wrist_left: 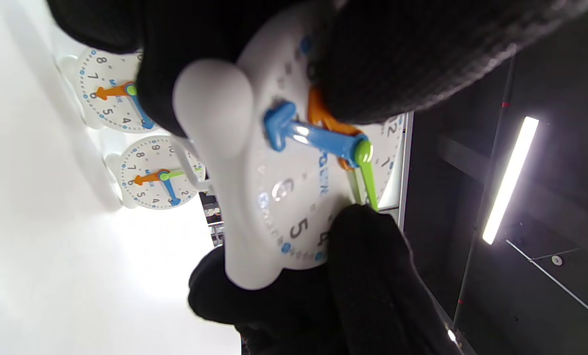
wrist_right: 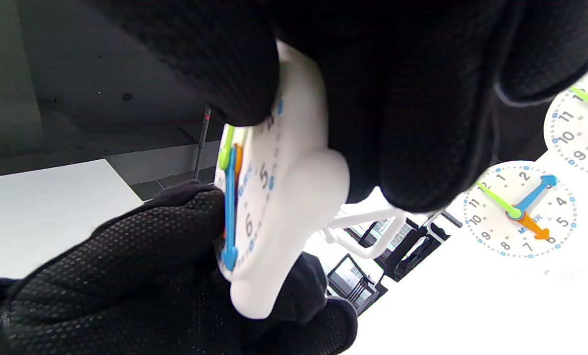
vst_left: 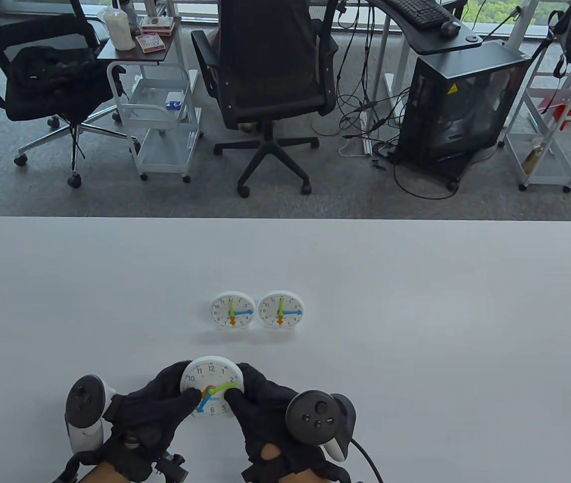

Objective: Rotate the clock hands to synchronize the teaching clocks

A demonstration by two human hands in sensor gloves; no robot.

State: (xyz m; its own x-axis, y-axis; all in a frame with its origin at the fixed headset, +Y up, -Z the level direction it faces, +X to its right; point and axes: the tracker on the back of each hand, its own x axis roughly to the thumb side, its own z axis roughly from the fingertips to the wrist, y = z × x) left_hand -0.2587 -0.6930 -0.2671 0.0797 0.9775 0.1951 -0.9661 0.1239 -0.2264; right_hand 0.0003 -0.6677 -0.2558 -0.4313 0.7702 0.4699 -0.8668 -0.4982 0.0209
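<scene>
- While both hands grip it, near clock (vst_left: 212, 385) sits at bench (vst_left: 416, 327) front edge, lifted/tilted toward the person; can't tell if its base touches the bench.
- L hand (vst_left: 149, 410): fingers wrapped on clock's left rim, thumb tip on the face over the orange hand (wrist_left: 323, 118).
- R hand (vst_left: 265, 407): fingers curled behind right rim, thumb tip pressing near the green hand (vst_left: 227, 387) end.
- Near clock's blue hand (wrist_left: 318, 138) points approx at 7, green approx at 2-3.
- 2 ref clocks stand side by side mid-bench: left ref clock (vst_left: 232, 310), right ref clock (vst_left: 280, 310), both green at 12, blue at 3, orange at 6.
</scene>
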